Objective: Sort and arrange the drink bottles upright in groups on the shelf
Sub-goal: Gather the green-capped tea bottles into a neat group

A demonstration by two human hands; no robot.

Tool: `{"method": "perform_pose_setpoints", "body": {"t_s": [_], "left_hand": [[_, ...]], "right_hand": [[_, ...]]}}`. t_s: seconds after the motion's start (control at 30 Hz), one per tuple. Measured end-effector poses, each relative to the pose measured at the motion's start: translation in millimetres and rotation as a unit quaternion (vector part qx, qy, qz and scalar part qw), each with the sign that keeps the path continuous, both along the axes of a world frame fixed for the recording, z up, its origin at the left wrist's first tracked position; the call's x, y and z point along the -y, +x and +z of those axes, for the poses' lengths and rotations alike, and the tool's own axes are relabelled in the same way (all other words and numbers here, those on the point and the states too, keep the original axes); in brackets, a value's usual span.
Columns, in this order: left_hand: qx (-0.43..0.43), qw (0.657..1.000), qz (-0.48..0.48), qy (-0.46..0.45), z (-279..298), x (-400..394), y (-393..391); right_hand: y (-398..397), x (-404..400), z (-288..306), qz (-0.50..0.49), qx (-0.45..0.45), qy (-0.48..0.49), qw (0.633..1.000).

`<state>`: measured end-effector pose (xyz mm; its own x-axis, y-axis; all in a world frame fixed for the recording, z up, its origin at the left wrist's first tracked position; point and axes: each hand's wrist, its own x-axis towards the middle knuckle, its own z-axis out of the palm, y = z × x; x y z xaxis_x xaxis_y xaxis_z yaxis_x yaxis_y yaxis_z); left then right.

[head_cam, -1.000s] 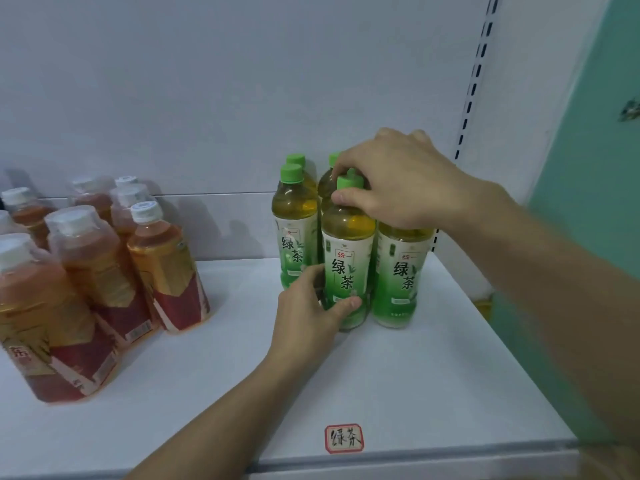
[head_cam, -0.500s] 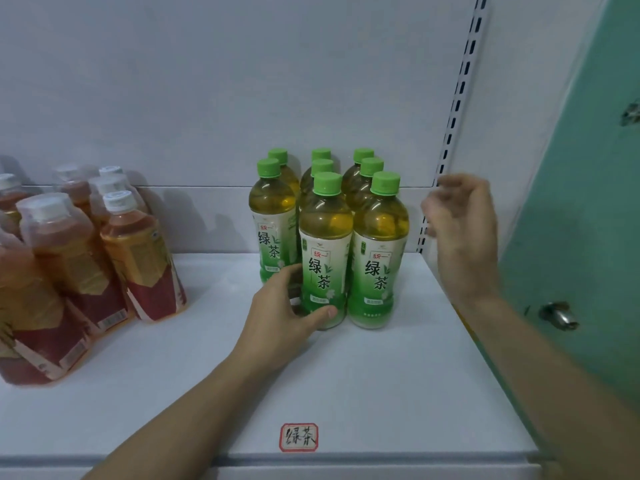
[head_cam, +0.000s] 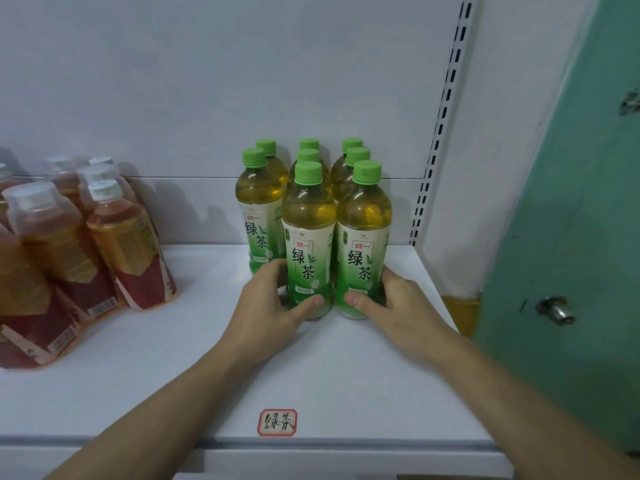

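Observation:
Several green-tea bottles with green caps stand upright in a tight cluster at the back right of the white shelf (head_cam: 194,382). My left hand (head_cam: 266,306) grips the base of the front middle bottle (head_cam: 308,237), thumb across its front. My right hand (head_cam: 398,306) grips the base of the front right bottle (head_cam: 363,237) the same way. A third front bottle (head_cam: 258,216) stands just left and slightly behind. At the left, several amber tea bottles with white caps and red labels (head_cam: 128,244) stand grouped.
A red-framed handwritten label (head_cam: 277,422) is stuck near the shelf's front edge. A slotted upright rail (head_cam: 440,133) runs along the right of the back panel. A teal door with a metal knob (head_cam: 556,310) stands at the far right.
My right hand has come down from the air beside the cluster and taken hold of the front right bottle's base. My left hand has stayed on the front middle bottle.

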<state>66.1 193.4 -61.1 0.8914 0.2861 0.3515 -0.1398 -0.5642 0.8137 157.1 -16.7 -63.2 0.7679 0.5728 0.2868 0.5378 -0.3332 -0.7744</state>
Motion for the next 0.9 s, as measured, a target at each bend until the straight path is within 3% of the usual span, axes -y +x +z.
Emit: {"method": "perform_pose_setpoints", "body": {"t_s": [0.37,0.77,0.83,0.9], "left_hand": [[0.002,1.0,0.003,0.001,2,1,-1],[-0.03,0.999,0.017,0.029,5,1,-3],[-0.057,0.995,0.008,0.077,11,-1,-9],[-0.098,0.974,0.01,0.203,14,-7,-23]], "right_hand": [[0,-5,-1,0.006,0.028,-0.03,0.999],[-2,-1,6,-0.055,-0.015,-0.023,0.998],[-6,2,14,-0.085,-0.018,-0.039,0.995],[-20,9,25,-0.126,-0.017,-0.075,0.989]]}}
